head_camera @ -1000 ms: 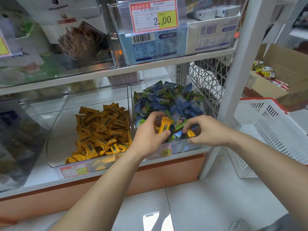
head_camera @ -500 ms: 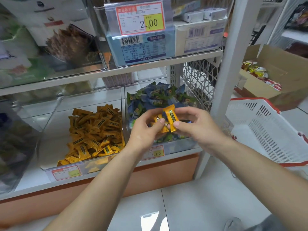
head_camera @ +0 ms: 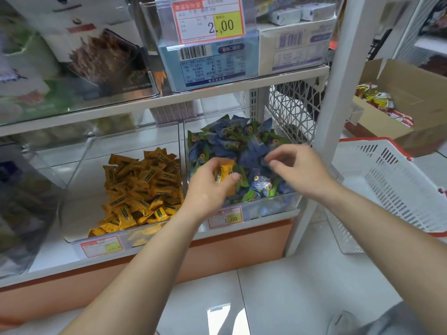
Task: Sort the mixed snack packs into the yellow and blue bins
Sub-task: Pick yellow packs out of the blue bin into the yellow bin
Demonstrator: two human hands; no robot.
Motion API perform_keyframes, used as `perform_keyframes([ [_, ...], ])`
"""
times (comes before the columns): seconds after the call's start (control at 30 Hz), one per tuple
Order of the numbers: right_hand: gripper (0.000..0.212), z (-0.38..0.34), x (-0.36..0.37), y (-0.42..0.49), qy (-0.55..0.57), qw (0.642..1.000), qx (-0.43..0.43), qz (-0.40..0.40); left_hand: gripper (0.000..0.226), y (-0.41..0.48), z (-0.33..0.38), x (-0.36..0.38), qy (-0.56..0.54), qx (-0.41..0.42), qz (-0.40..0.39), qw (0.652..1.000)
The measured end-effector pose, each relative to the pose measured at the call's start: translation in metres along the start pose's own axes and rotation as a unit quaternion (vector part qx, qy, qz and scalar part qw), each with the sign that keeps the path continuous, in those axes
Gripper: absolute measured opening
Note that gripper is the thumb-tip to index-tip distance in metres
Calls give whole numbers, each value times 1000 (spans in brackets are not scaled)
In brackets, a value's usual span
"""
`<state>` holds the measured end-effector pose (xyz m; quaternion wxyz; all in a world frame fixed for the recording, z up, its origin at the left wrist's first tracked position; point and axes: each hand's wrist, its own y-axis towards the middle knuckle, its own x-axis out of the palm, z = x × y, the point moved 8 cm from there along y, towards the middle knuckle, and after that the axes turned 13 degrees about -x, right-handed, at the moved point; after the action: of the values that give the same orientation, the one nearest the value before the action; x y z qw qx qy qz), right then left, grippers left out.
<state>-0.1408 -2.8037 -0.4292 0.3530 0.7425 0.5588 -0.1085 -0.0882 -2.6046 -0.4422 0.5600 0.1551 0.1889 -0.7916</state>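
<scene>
Yellow packs (head_camera: 225, 174) pinched in left hand (head_camera: 205, 189) over the blue bin (head_camera: 266, 209), right hand (head_camera: 300, 172) loosely curled, empty beside it; mid-sort, next move likely carries them into the yellow bin (head_camera: 79, 189) just left of that hand.

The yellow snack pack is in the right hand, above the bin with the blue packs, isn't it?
Not quite. The yellow snack pack is in the left hand, not the right hand, which holds nothing. It is above the bin with the blue packs, as the head view shows.
</scene>
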Motion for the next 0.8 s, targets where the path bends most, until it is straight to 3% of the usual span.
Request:
perform_keyframes([
  [0.17, 22, -5, 42, -4, -170, 968, -69, -173, 34, -7, 5, 5, 144, 55, 12, 988],
  [0.27, 30, -5, 53, -1, -281, 933, -65, -217, 33, -9, 4, 5, 164, 58, 23, 984],
  [0.4, 21, -1, 51, 1, -367, 896, -8, -251, 31, -8, 1, 0, 174, 45, 35, 983],
  [0.47, 24, -4, 46, 4, -372, 896, 0, -242, 31, -8, -1, 1, 179, 43, 24, 983],
  [0.53, 32, -5, 42, 7, -310, 925, 11, -218, 32, -8, -1, 2, 178, 42, 19, 983],
  [0.6, 25, -5, 43, 7, -240, 949, 19, -206, 33, -8, -1, 2, 176, 43, 16, 983],
  [0.8, 22, 8, 66, 3, -273, 936, 66, -213, 32, -8, 0, 2, 165, 47, 16, 985],
])
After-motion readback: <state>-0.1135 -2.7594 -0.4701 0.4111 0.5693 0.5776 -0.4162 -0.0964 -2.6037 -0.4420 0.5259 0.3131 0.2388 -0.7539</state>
